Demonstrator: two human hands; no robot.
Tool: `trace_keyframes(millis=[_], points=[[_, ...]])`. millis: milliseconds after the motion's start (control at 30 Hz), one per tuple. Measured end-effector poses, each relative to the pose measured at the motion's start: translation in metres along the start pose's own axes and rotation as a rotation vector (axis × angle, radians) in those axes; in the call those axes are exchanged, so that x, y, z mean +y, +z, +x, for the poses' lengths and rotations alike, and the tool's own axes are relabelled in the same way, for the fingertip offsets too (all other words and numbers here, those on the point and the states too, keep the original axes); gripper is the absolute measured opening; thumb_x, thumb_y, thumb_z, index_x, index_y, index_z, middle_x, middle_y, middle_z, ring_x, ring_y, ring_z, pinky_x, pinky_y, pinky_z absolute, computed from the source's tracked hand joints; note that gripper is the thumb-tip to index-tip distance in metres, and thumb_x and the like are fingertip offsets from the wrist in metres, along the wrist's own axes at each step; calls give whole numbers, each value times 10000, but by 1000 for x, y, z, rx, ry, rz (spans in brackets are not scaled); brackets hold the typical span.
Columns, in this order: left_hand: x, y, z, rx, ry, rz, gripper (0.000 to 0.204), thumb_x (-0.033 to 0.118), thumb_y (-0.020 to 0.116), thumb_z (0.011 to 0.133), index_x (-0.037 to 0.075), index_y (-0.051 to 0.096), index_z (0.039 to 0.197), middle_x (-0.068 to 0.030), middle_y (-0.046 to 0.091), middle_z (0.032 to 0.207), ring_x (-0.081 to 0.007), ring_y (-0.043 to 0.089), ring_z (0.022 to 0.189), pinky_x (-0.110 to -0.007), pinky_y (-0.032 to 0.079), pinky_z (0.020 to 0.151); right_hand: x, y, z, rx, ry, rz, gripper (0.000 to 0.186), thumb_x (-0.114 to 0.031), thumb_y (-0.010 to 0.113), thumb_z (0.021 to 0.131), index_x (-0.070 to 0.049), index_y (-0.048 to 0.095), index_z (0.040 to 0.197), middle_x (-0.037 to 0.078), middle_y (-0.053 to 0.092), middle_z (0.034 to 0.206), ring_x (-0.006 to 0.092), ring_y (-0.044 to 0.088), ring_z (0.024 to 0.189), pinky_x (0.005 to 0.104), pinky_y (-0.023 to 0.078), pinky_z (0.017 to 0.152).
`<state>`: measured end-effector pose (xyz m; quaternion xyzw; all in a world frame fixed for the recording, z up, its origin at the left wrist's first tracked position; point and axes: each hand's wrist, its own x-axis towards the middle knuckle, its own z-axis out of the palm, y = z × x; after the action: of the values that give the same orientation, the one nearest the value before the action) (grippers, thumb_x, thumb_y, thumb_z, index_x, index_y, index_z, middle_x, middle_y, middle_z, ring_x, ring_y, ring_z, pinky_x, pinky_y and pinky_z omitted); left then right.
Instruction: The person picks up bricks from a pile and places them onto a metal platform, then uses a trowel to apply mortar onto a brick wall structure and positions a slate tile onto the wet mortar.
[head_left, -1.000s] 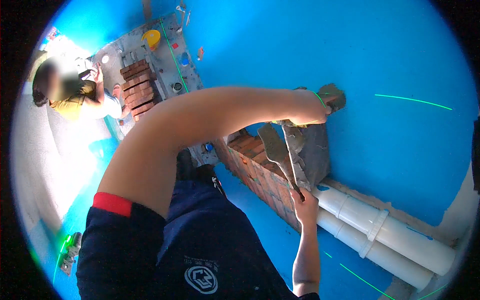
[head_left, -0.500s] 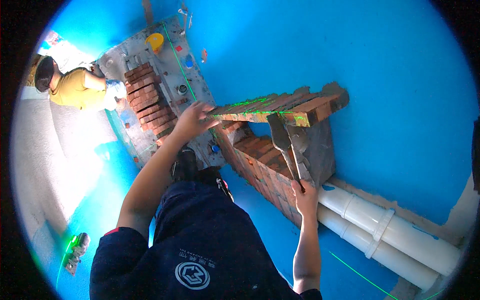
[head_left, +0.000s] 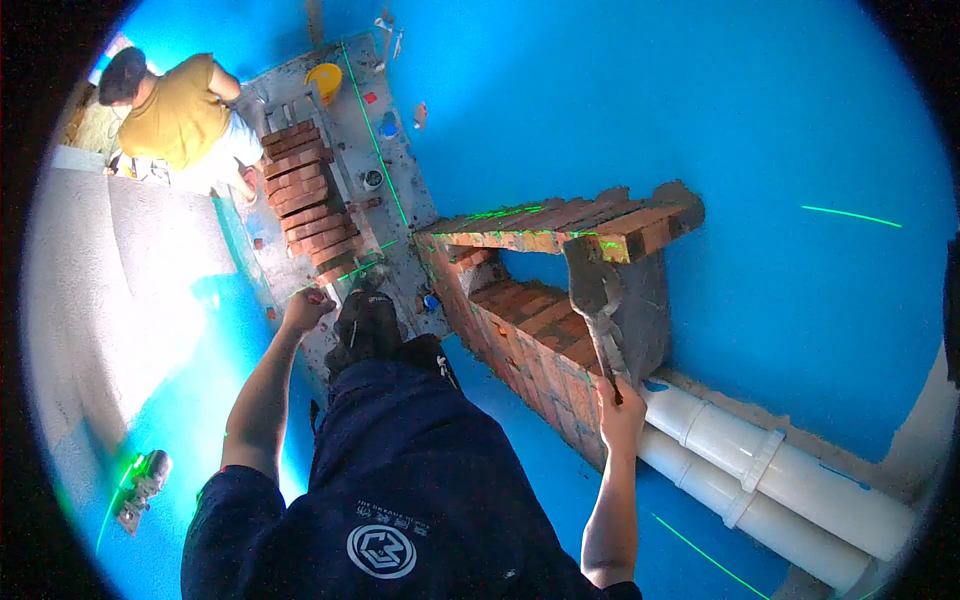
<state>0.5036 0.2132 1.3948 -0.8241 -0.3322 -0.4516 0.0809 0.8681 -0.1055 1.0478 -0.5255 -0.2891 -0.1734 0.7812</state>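
My right hand (head_left: pixel 622 412) is closed round the handle of a trowel (head_left: pixel 592 290), its grey, mortar-smeared blade pointing up beside the end of the brickwork. That brick structure (head_left: pixel 535 365) has an opening through it and a top course of bricks (head_left: pixel 560 222) with rough mortar along its back. My left hand (head_left: pixel 308 310) is down by the near end of a long row of loose red bricks (head_left: pixel 300 195). Its fingers are curled in; whatever they hold, if anything, is too small to make out.
Two white pipes (head_left: pixel 740 440) run along the wall base at right. A person in a mustard shirt (head_left: pixel 185 110) is beyond the loose bricks at the upper left. A yellow bucket (head_left: pixel 324 80) and a small can (head_left: pixel 373 180) stand on the dirty sheet. Green laser lines cross the surfaces.
My left hand has left the top course's left end and moved down and left to the loose bricks. The trowel has shifted slightly right. The other person has become more upright.
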Motion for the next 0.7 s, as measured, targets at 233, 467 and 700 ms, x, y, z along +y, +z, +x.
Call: trace_keyframes(millis=[233, 467, 700], points=[[14, 36, 13, -87, -33, -54, 331, 341, 742, 704, 29, 650, 766, -82, 661, 721, -167, 621, 667, -323, 484, 636, 3, -35, -21, 193, 27, -37, 296, -283, 604, 855, 4, 639, 917, 191, 642, 802, 333, 610, 699, 386, 479, 611], [-19, 145, 43, 54, 735, 115, 303, 286, 653, 784, 2, 581, 704, -115, 604, 625, -240, 567, 524, -389, 473, 558, 66, -79, -77, 497, 69, 76, 342, -244, 635, 846, 41, 585, 1028, 134, 632, 860, 188, 585, 718, 365, 491, 637], [-6, 218, 0, -334, 173, 227, 389, 401, 580, 806, 37, 610, 939, -142, 645, 694, -299, 635, 697, -403, 505, 647, 85, -37, -111, 323, 199, -110, 290, -322, 655, 829, -37, 627, 783, 86, 603, 679, 195, 532, 556, 364, 414, 497]])
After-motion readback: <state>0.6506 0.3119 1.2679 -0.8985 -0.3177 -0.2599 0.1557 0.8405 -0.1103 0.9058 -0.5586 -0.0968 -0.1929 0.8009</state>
